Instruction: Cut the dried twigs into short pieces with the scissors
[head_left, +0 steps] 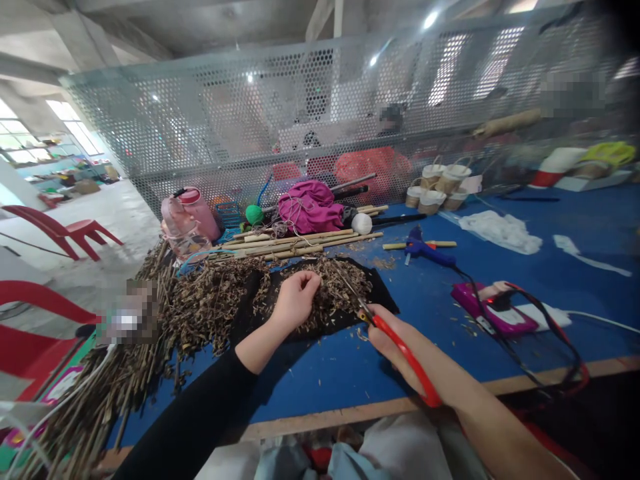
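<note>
My left hand (295, 300), in a black sleeve, rests with fingers curled in a pinch on a heap of dry brown plant cuttings (330, 290) lying on a black cloth (383, 300). What it pinches is too small to name. My right hand (400, 350) grips red-handled scissors (400, 347), blades pointing up-left into the cuttings near the cloth's right edge. A larger pile of the same dry stalks (200, 300) spreads to the left.
The table has a blue top (435, 300). On it lie bamboo sticks (300, 243), a blue glue gun (425, 250), a pink device with a black cable (495, 313), paper cups (440, 187), a pink cloth bundle (310, 207), a pink bottle (200, 213). Perforated metal screen behind; red chairs at left.
</note>
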`<move>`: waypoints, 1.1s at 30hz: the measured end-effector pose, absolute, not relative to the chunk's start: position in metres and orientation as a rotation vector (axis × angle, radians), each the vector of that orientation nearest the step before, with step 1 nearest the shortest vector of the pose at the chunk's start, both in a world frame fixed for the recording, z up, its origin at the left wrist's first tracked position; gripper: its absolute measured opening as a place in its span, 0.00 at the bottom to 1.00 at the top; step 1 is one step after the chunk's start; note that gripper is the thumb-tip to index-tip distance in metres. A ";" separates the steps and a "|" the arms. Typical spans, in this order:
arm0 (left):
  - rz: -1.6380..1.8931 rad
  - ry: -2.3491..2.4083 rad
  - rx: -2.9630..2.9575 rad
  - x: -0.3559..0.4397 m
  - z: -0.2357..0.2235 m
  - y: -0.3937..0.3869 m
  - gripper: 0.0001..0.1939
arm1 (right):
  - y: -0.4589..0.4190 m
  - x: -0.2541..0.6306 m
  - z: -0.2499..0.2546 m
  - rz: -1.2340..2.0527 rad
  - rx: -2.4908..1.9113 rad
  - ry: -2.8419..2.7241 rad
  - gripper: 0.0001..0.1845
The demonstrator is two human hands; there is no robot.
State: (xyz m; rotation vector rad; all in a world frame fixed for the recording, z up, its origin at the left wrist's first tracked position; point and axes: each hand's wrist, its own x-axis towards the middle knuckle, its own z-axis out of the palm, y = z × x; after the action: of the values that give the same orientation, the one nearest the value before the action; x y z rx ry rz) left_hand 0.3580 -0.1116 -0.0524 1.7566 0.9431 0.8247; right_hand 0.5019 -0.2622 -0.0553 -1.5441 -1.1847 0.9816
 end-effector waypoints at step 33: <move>0.655 1.117 2.058 0.314 -0.069 -0.100 0.12 | -0.231 0.471 -0.068 0.709 -1.822 -1.544 0.25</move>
State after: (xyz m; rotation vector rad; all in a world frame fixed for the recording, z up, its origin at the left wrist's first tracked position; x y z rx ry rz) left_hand 0.3138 -0.1004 -0.0689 2.0579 1.1175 0.6548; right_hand 0.4709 -0.2305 -0.0682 -1.8218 -1.5440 0.7094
